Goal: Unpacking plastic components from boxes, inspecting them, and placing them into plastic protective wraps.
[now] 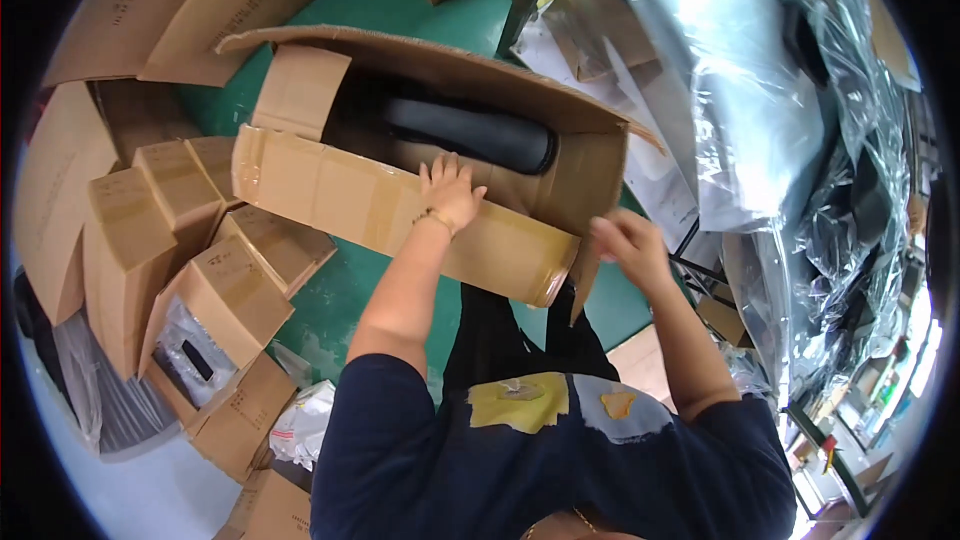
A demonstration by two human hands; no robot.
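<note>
1. Dark blue shirt (540,470) lies nearest the camera, below both hands.
2. Left hand (453,195): fingers loosely spread, palm down over the upper edge of the open carton's near panel (345,190), grasping nothing that shows. A flat, even press there should brace the cardboard without buckling it.
3. Right hand (632,245): fingers curled, beside the end flap (588,260); I cannot tell whether they pinch it. A grip near the flap's middle would probably bend it more cleanly than one at the corner.
4. Just beyond the left fingertips, the long black item (470,132) lies lengthwise inside the carton; whether they touch it is unclear. Fingers are best kept off its smooth surface.
5. Well left of the left hand, stacked cartons (130,250) call for elbow care.
</note>
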